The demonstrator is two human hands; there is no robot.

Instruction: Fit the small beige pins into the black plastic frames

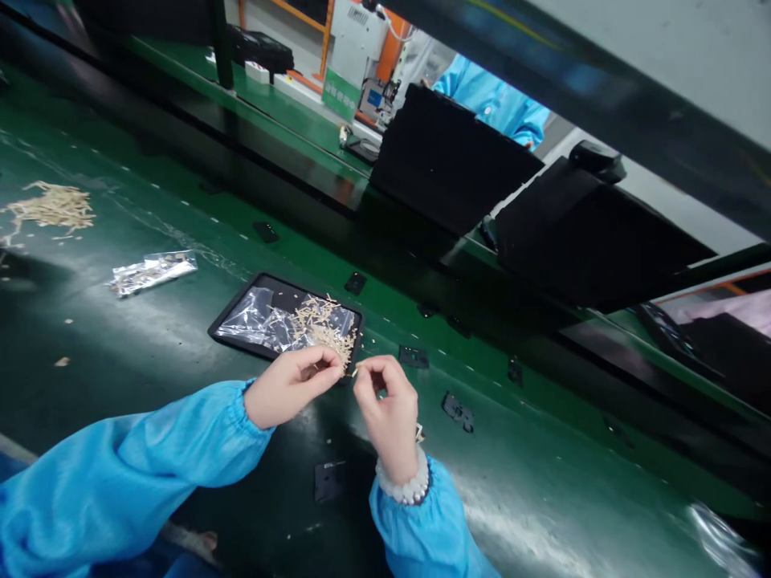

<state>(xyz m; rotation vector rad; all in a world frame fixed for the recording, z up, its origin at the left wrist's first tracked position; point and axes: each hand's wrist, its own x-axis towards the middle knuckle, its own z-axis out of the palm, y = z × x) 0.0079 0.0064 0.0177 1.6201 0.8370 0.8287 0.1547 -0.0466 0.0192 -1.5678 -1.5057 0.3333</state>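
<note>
My left hand (295,387) is closed in a pinch at the near right corner of a black tray (238,343). What its fingertips hold is too small to make out. Close to its right, my right hand (389,401) pinches a tiny tan strip (355,371) between thumb and forefinger. The two sets of fingertips almost meet. Inside the tray, a heap of small tan strips (319,321) lies on clear plastic bags (253,313). Below the hands, a flat black plastic part (330,482) rests on the green bench.
More black parts (458,411) are scattered along the green bench (542,482). Leftward lie a filled clear bag (153,273) and a pile of tan strips (54,207). Dark panels (451,152) stand beyond the bench, with a person in blue (494,100) behind them.
</note>
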